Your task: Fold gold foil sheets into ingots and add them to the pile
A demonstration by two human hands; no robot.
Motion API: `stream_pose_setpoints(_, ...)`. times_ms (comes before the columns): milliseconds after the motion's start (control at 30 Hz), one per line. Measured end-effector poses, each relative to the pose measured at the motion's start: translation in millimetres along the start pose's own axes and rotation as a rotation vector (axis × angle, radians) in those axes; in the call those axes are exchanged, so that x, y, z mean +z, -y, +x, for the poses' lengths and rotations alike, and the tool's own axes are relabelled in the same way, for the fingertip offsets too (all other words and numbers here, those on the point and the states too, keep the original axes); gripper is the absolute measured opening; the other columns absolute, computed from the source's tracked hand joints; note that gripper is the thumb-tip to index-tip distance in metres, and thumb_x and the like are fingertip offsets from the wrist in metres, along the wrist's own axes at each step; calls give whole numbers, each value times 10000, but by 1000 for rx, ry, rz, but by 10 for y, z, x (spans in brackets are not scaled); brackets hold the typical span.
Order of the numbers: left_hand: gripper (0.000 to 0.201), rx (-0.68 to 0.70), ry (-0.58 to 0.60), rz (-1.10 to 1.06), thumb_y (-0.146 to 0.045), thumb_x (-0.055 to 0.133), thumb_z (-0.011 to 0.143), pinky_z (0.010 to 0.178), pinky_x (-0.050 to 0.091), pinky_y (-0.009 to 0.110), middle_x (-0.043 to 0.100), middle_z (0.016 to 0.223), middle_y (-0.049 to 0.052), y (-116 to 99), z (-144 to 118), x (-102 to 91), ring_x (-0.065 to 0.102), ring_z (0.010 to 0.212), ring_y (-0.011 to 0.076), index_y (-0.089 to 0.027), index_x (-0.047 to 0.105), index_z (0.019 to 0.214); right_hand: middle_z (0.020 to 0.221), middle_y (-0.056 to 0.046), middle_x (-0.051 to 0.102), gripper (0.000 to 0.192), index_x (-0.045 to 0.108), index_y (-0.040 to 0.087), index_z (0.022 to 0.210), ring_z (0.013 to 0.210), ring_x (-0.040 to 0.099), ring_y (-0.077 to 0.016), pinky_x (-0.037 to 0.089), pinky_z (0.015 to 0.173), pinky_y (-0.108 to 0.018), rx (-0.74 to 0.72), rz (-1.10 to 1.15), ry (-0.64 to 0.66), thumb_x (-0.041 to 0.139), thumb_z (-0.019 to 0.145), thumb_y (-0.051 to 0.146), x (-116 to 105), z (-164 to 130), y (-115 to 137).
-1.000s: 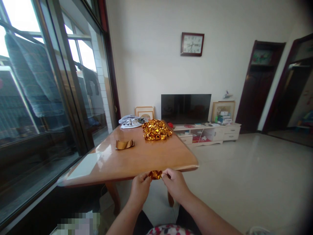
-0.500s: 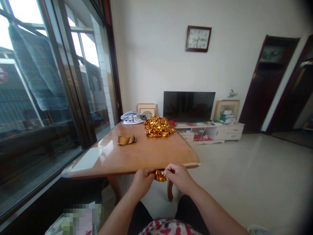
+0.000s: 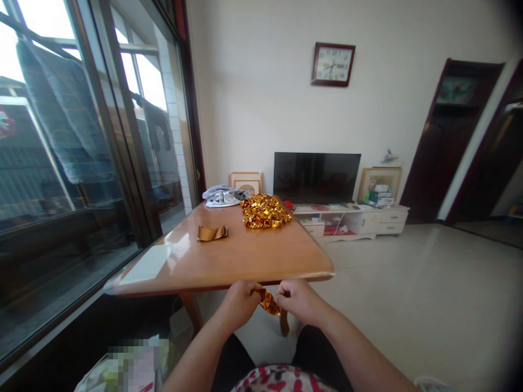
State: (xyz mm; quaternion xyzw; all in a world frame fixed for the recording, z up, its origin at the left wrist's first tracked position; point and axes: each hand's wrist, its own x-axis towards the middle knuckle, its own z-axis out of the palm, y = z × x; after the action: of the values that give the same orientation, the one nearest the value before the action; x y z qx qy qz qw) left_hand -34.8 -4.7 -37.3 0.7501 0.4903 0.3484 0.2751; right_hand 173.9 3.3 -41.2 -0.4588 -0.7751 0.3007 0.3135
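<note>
Just in front of the table edge, my left hand [image 3: 241, 302] pinches one end of a shiny folded piece of gold foil paper [image 3: 269, 302]. At its other end is my right hand [image 3: 298, 299], fingers closed and thumb against the foil's edge. The piece hangs tilted, its right end lower. On the table [image 3: 229, 261] lies a heap of folded gold foil pieces [image 3: 265, 211]. Left of the heap is a small stack of flat, curled gold foil sheets [image 3: 212, 233].
Folded cloth [image 3: 223, 196] lies at the table's far left corner. A pale sheet [image 3: 147, 265] is on its near left part. A glass window [image 3: 61, 163] runs along the left. Beyond the table stand a television [image 3: 316, 177] and a white cabinet [image 3: 368, 222]. A bag [image 3: 134, 365] is at lower left.
Both hands have dropped slightly, and the foil piece has tilted with its right end downward. The heap and the stack of sheets stay where they were.
</note>
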Motion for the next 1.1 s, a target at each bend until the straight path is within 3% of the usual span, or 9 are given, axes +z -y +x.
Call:
stream_pose_setpoints(200, 253, -7, -22, -92, -169, 509, 703, 617, 364, 262, 682, 674, 16, -14, 16, 8, 571, 656, 180, -159, 756, 759, 508, 29, 591, 174, 610, 187, 581, 489, 481, -114, 282, 506, -219, -19, -40, -3, 541, 740, 180, 14, -19, 13)
stream_pose_setpoints(300, 386, -118, -163, -170, -219, 574, 725, 585, 338, 252, 633, 656, -14, 18, 17, 51, 529, 598, 154, -135, 709, 1076, 554, 18, 619, 173, 611, 187, 597, 523, 499, -120, 280, 521, -225, 2, -107, -84, 546, 757, 199, 12, -3, 11)
stream_pose_setpoints(367, 430, -191, -272, -191, -269, 608, 743, 566, 317, 241, 598, 641, -32, 43, 0, 96, 505, 569, 139, -134, 648, 1149, 599, 8, 643, 169, 618, 188, 624, 563, 522, -128, 284, 536, -229, 28, -149, -157, 549, 776, 217, 0, 11, 10)
stream_pose_setpoints(467, 204, -252, -297, -215, -345, 602, 783, 537, 281, 235, 553, 603, -30, 60, -58, 193, 465, 549, 123, -159, 638, 858, 638, 3, 656, 166, 616, 193, 650, 605, 540, -135, 290, 554, -234, 46, -178, -226, 551, 799, 226, -20, 25, 19)
stream_pose_setpoints(533, 267, -290, -219, -288, -420, 599, 809, 525, 270, 233, 545, 589, -23, 51, -104, 267, 433, 535, 111, -173, 577, 712, 649, 2, 653, 167, 605, 195, 654, 626, 546, -139, 297, 567, -237, 38, -188, -263, 548, 809, 221, -25, 26, 40)
stream_pose_setpoints(667, 370, -364, -85, -457, -524, 629, 807, 506, 248, 227, 547, 589, -25, 9, -148, 372, 374, 509, 90, -175, 554, 712, 666, -2, 649, 164, 584, 197, 659, 658, 555, -146, 317, 597, -242, 2, -201, -297, 550, 818, 211, -13, 13, 100)
stream_pose_setpoints(933, 297, -331, -96, -593, -406, 675, 779, 534, 258, 227, 533, 596, -33, -19, -128, 382, 380, 545, 85, -170, 521, 687, 671, 3, 628, 172, 541, 202, 662, 654, 539, -145, 335, 609, -239, -26, -157, -262, 543, 834, 211, 6, 11, 105)
stream_pose_setpoints(1100, 243, -293, -117, -714, -304, 683, 743, 566, 291, 227, 545, 599, -22, -38, -145, 367, 396, 573, 87, -169, 508, 641, 635, 28, 557, 180, 517, 203, 675, 619, 491, -136, 331, 581, -236, 10, 6, -199, 526, 850, 241, -24, 17, 70)
